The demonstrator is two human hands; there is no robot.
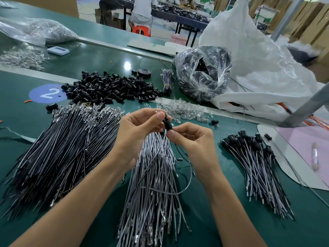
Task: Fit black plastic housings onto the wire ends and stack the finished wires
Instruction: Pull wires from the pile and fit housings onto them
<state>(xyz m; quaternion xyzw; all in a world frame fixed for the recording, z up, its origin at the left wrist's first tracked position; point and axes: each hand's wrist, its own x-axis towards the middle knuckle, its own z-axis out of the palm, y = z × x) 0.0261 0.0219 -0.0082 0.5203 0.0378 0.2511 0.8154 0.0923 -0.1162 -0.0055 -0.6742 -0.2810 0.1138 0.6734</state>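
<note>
Green bench [21, 111] being used for wire assembly.
A housing [167, 124] is being pinched by the curled fingers of both the left hand [137, 130] and right hand [193, 138], above the grey wires [153, 184].

far centre: loose housings [110, 88] heaped on the tabletop [204, 202]
far right: tied bag [203, 73], small wire bundle [167, 82] just left of it
near left: wire heap [62, 148]
near middle: second wire heap [154, 184], below the held housing [167, 123]
held housing: between left hand [140, 129] and right hand [192, 138]
near right: finished wires [256, 166], stacked
</note>
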